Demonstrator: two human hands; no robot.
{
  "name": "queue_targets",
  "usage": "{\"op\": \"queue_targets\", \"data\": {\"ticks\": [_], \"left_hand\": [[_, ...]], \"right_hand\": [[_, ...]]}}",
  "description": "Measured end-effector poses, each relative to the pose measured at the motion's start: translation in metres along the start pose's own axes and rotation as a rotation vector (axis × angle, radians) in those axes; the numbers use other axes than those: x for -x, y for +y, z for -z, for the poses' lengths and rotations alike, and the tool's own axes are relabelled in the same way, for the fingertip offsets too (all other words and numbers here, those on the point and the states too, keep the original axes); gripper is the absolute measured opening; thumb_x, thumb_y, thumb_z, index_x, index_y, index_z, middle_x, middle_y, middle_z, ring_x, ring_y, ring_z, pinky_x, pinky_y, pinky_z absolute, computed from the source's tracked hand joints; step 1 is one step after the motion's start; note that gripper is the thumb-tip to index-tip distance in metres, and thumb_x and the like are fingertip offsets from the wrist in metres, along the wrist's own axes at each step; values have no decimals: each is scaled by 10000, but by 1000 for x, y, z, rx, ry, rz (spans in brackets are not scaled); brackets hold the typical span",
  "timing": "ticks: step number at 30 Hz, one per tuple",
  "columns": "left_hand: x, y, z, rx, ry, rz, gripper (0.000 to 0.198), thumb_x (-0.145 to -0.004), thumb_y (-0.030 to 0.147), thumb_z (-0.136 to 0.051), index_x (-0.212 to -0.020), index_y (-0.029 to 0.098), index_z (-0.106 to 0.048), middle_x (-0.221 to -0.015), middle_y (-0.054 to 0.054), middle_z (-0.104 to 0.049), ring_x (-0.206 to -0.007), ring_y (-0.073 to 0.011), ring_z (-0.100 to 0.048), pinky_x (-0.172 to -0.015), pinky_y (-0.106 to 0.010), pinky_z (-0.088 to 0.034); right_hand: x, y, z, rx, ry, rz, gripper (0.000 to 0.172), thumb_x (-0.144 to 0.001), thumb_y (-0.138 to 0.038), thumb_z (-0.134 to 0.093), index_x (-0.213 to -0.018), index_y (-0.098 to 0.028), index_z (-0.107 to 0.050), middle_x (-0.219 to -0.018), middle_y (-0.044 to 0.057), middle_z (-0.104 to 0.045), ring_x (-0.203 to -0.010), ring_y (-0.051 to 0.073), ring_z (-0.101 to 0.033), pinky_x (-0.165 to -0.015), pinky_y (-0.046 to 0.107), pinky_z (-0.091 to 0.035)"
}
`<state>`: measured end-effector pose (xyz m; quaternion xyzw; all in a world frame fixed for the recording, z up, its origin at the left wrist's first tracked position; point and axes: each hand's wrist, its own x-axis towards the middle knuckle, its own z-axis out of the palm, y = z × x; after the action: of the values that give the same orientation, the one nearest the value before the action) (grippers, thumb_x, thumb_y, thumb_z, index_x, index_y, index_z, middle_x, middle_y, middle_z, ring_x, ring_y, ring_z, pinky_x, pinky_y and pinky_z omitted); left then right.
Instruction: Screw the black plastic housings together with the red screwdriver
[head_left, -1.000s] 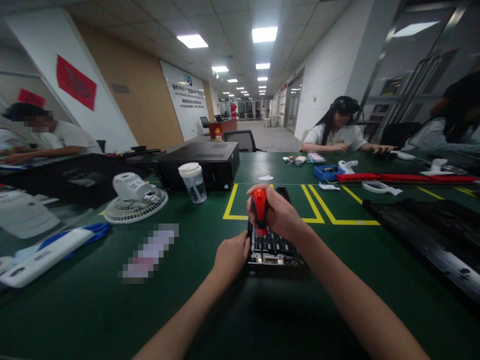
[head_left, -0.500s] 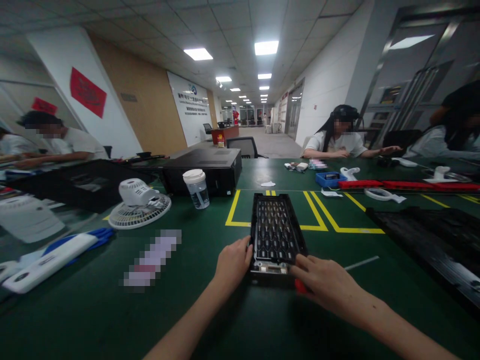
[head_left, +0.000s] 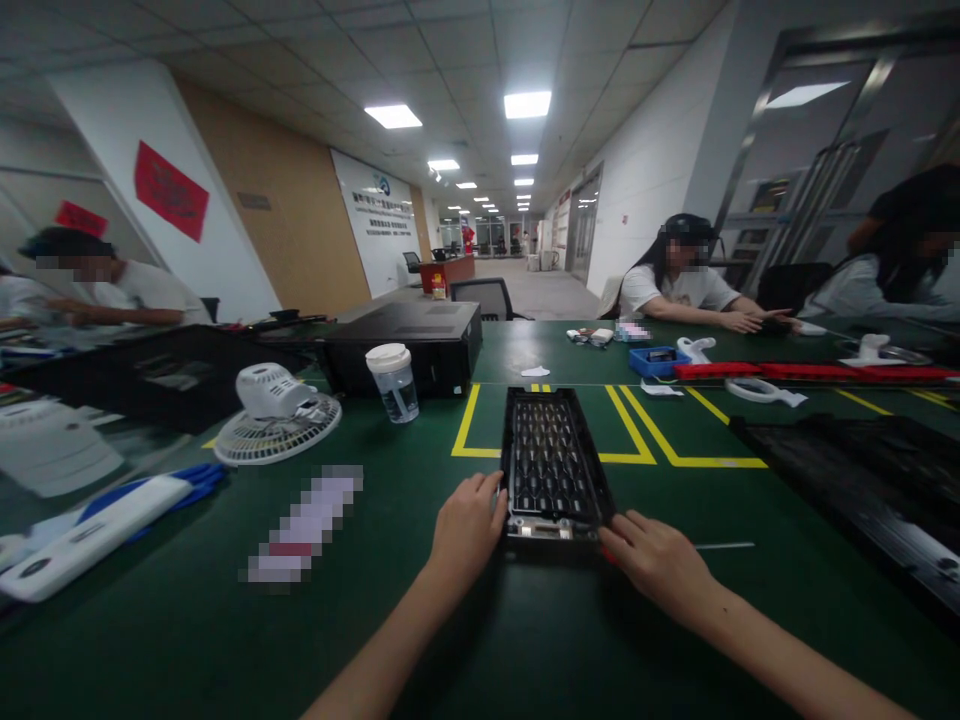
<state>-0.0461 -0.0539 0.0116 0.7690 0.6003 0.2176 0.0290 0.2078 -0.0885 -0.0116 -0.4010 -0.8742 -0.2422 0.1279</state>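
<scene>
A black open case with rows of rounded slots lies in front of me, its far end toward the yellow tape lines. My left hand is closed on the near left edge, thumb and fingers against the side wall. At the near right corner, my right hand touches the case with its fingertips. Tucked under that hand is what looks like a screwdriver: a bit of red handle shows below the fingers, and a thin shaft sticks out to the right. A metal strip runs across the case's near end.
On the left are a white fan, a cup with water, a black box and a white bar-shaped object. To the right lie black panels, a blue tray and a red strip. Several people sit around.
My right hand has shifted slightly right, from over the near end of the case to its right corner, uncovering the metal strip. The shaft has tilted flatter. My left hand stays put.
</scene>
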Motion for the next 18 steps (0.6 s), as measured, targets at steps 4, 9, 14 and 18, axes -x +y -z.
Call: {"op": "queue_targets", "data": {"ticks": [4, 9, 14, 18], "left_hand": [[1, 2, 3, 8, 27, -32, 339, -884, 298, -311, -1124, 208, -532, -1007, -42, -590, -913, -146, -532, -808, -256, -415], [3, 4, 1, -8, -27, -101, 318, -880, 279, -324, -1071, 197, -566, -967, -44, -625, -888, -149, -559, -813, -266, -423], [4, 3, -5, -32, -98, -179, 312, -880, 277, -324, -1042, 202, -580, -940, -47, -644, -847, -151, -589, -792, -276, -434], [4, 2, -6, -65, -113, -199, 310, -880, 278, -322, -1025, 202, -586, -910, -50, -649, -823, -158, -595, -761, -286, -443]], "right_hand": [[-32, 11, -10, 3, -137, -85, 191, -754, -53, -467, -870, -177, -554, -822, 51, -583, -695, 155, -525, -557, 235, -360], [-86, 32, -31, 11, -302, -212, 171, -851, -158, -398, -955, -175, -533, -894, 71, -590, -782, 174, -574, -589, 244, -373], [-142, 56, -60, 15, -346, -284, 226, -896, -241, -352, -1053, -167, -497, -968, 103, -583, -813, 185, -597, -631, 266, -425], [-180, 69, -80, 19, -373, -345, 293, -876, -305, -432, -1110, -136, -486, -1035, 80, -556, -864, 168, -573, -727, 346, -481]]}}
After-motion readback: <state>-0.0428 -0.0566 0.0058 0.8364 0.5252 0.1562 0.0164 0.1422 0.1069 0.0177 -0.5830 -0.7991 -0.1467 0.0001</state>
